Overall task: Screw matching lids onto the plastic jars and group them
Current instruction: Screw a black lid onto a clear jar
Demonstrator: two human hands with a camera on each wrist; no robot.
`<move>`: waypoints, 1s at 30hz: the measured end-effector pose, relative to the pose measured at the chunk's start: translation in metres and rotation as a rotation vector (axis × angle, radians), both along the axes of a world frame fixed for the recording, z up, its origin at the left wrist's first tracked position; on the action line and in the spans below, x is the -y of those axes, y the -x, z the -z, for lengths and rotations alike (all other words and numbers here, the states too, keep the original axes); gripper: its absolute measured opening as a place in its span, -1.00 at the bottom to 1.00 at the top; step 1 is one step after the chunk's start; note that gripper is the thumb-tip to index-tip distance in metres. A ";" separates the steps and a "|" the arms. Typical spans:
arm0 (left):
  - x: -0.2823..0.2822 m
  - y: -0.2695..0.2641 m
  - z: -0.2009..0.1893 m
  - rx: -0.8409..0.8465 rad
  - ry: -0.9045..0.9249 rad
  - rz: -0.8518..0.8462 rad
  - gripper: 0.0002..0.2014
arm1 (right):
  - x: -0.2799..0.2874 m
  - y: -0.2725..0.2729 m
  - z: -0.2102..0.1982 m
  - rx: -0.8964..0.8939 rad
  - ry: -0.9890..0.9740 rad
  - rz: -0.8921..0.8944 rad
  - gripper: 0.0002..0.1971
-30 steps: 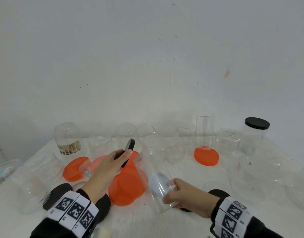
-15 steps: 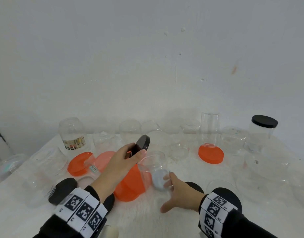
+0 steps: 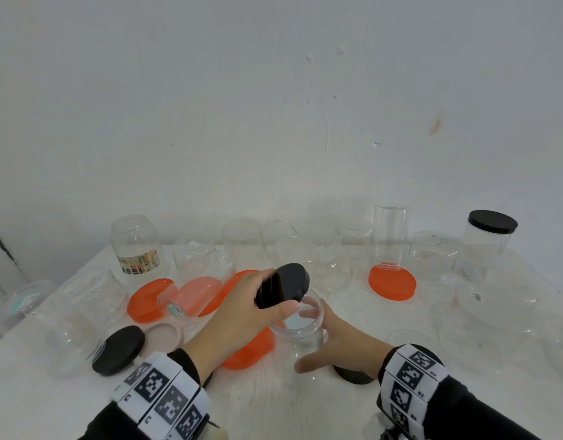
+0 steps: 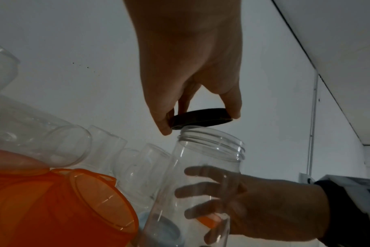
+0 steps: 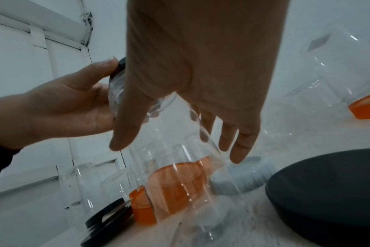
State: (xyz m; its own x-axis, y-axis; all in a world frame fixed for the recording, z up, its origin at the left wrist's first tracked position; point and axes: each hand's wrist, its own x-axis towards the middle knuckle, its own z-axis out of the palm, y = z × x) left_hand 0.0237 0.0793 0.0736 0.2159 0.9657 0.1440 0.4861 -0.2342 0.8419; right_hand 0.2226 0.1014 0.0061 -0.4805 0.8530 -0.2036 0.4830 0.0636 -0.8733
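Observation:
A clear plastic jar (image 3: 301, 328) stands upright on the white table (image 3: 274, 401), mouth up. My right hand (image 3: 318, 341) grips its body, thumb in front and fingers (image 4: 201, 188) showing through the wall. My left hand (image 3: 275, 292) pinches a black lid (image 3: 286, 282), tilted, just above the jar's threaded mouth (image 4: 211, 143). In the left wrist view the black lid (image 4: 201, 117) hovers at the rim's left edge; I cannot tell whether it touches. The right wrist view shows the jar (image 5: 180, 175) under my palm and the lid's edge (image 5: 120, 66).
Several orange lids (image 3: 150, 300) lie left of my hands, one (image 3: 392, 282) under an upturned tall jar. Loose black lids (image 3: 119, 350) (image 3: 353, 374) lie near my wrists. Several clear jars line the wall; a black-capped jar (image 3: 491, 236) stands far right.
The jar went from lying tilted in my right hand to standing upright. My left hand carried the black lid rightward and over the jar's mouth.

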 end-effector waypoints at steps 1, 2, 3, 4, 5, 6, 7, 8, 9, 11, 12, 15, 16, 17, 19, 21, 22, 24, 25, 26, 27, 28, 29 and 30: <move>-0.001 0.000 0.003 -0.025 -0.002 0.000 -0.48 | -0.001 0.000 -0.001 -0.035 -0.023 0.010 0.13; -0.001 -0.001 0.005 -0.054 -0.007 -0.004 -0.31 | -0.001 0.000 0.000 -0.055 -0.041 0.019 0.09; -0.001 -0.002 0.006 -0.086 -0.009 -0.001 -0.21 | -0.001 0.000 0.000 -0.063 -0.053 0.024 0.05; -0.001 -0.003 0.007 -0.114 -0.020 0.011 -0.16 | -0.001 0.000 0.001 -0.063 -0.060 0.023 0.01; -0.001 -0.004 0.008 -0.138 -0.036 0.028 -0.14 | 0.000 -0.001 0.001 -0.063 -0.063 0.017 0.00; 0.000 -0.005 0.009 -0.160 -0.049 0.045 -0.13 | 0.001 -0.002 0.001 -0.065 -0.062 0.010 0.01; 0.000 -0.006 0.010 -0.175 -0.063 0.061 -0.12 | 0.001 -0.003 0.002 -0.065 -0.061 0.006 0.02; 0.000 -0.008 0.012 -0.190 -0.075 0.076 -0.13 | 0.002 -0.004 0.003 -0.061 -0.062 0.004 0.04; 0.000 -0.009 0.013 -0.204 -0.086 0.084 -0.13 | 0.002 -0.004 0.003 -0.058 -0.065 0.002 0.06; 0.001 -0.012 0.015 -0.228 -0.096 0.095 -0.13 | 0.002 -0.004 0.005 -0.066 -0.067 -0.004 0.03; 0.001 -0.014 0.016 -0.235 -0.097 0.098 -0.13 | 0.002 -0.004 0.005 -0.073 -0.063 -0.003 0.01; 0.000 -0.016 0.017 -0.228 -0.103 0.092 -0.13 | 0.002 -0.004 0.006 -0.081 -0.062 0.006 0.00; 0.000 -0.016 0.017 -0.227 -0.105 0.089 -0.13 | 0.002 -0.004 0.006 -0.083 -0.061 0.007 0.01; 0.000 -0.015 0.017 -0.227 -0.108 0.084 -0.12 | 0.002 -0.004 0.006 -0.082 -0.060 0.005 0.01; 0.001 -0.014 0.017 -0.229 -0.110 0.077 -0.11 | 0.002 -0.004 0.006 -0.084 -0.058 0.000 -0.01; 0.001 -0.014 0.017 -0.241 -0.112 0.080 -0.10 | 0.002 -0.004 0.006 -0.086 -0.061 -0.003 -0.01; 0.000 -0.014 0.017 -0.255 -0.114 0.085 -0.10 | 0.002 -0.005 0.006 -0.088 -0.061 -0.004 0.01; 0.000 -0.015 0.018 -0.267 -0.115 0.091 -0.10 | 0.002 -0.005 0.006 -0.097 -0.053 -0.006 0.03; 0.000 -0.016 0.019 -0.260 -0.115 0.091 -0.10 | 0.002 -0.006 0.006 -0.100 -0.053 -0.008 0.04; 0.000 -0.016 0.021 -0.250 -0.115 0.088 -0.10 | 0.002 -0.006 0.006 -0.102 -0.053 -0.009 0.03; 0.000 -0.016 0.022 -0.238 -0.114 0.086 -0.10 | 0.002 -0.006 0.007 -0.105 -0.050 -0.010 0.03; 0.000 -0.016 0.024 -0.225 -0.112 0.083 -0.10 | 0.002 -0.006 0.007 -0.108 -0.047 -0.011 0.02; 0.000 -0.015 0.025 -0.213 -0.110 0.081 -0.11 | 0.002 -0.006 0.007 -0.108 -0.047 -0.011 0.01; -0.001 -0.015 0.026 -0.203 -0.108 0.079 -0.11 | 0.002 -0.006 0.007 -0.106 -0.050 -0.011 0.00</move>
State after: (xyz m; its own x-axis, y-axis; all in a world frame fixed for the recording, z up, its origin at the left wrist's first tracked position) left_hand 0.0390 0.0803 0.0475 0.3251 0.9261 0.1914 0.6197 -0.3615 0.6966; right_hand 0.2285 0.0998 -0.0005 -0.5062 0.8556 -0.1086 0.3869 0.1127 -0.9152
